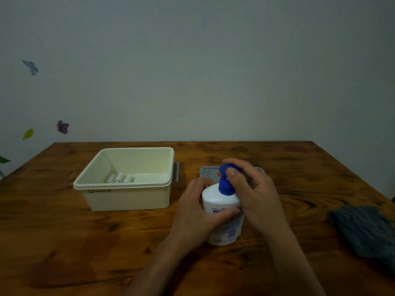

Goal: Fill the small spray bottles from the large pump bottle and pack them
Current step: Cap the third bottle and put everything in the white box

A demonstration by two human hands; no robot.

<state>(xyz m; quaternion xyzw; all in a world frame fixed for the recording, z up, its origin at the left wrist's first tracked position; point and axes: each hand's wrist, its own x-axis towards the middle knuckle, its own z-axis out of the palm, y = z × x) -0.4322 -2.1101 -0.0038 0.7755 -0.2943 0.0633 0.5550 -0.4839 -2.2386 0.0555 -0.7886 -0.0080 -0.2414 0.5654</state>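
1. Fingers of the left hand curl round the white body of the large pump bottle, the thumb across its near face and the other fingers hidden behind it.
2. Over on the other side, the right hand is draped on the blue pump head; its thumb lies against the front of the nozzle and its fingers arch over the top, curled round the pump.
3. That bottle stands upright on the wooden table, right in front of the person, between both hands.
4. Just behind it lies a grey lid, flat on the table and mostly hidden by the bottle and the right hand.
5. Left of the hands and apart from them sits an open cream storage box, with a grey latch showing on its right side.
6. Down inside, against the near wall, lie small white spray bottles on their sides, close together; I can't tell exactly how many from here.
7. A dark grey cloth is bunched at the table's right edge, well apart from everything else.
8. Butterfly stickers dot the pale wall to the far left.
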